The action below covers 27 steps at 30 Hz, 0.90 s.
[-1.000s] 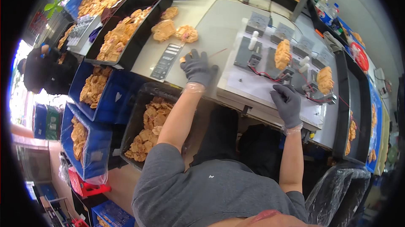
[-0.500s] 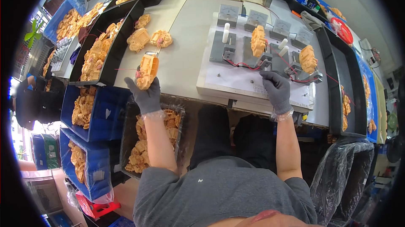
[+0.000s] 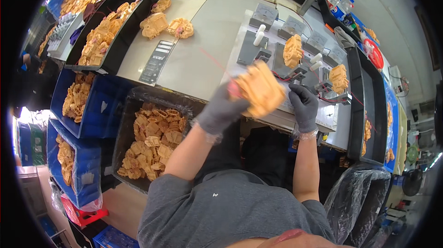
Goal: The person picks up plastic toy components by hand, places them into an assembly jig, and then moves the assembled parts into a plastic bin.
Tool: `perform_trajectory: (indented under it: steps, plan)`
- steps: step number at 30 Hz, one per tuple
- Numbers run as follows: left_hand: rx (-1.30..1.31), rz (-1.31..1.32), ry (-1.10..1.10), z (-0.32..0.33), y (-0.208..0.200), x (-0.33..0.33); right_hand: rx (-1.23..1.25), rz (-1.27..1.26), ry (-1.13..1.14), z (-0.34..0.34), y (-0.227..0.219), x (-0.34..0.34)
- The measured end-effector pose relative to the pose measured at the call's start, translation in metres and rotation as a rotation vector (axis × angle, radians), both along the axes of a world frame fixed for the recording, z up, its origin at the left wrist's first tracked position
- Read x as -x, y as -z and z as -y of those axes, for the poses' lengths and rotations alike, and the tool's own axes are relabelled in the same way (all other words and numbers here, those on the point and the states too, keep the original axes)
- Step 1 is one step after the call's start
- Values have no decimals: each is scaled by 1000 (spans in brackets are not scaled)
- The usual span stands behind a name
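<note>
Near the center of the frame, the left hand grips a tan plastic part, slightly blurred, raised in front of the white board. The right hand, right of center, has its fingers curled by the board's front edge; whether they pinch anything I cannot tell. Two similar pieces sit on the board, and three loose ones lie on the tabletop at upper left.

Grey short-sleeved shirt, small white chest mark, black trousers, dark gloves, clear wrist cuffs
</note>
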<state>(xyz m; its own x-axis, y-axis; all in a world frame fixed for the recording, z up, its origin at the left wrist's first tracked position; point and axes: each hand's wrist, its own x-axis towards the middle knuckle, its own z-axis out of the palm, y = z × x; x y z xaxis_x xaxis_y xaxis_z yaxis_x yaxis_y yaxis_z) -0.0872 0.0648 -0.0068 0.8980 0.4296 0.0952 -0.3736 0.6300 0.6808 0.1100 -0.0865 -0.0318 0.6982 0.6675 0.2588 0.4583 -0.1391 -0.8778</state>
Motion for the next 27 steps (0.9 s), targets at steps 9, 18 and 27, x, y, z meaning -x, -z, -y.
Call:
perform_trajectory:
  steps: [9,18,27]
  plan:
    - [-657,188,-247,21,18,-77,91,355,-203,4,28,-10]
    - [-784,96,-52,17,19,-105,332,283,-142,4,-29,-17]
    - [-624,28,-38,15,33,-102,553,322,-41,-69,-80,-53]
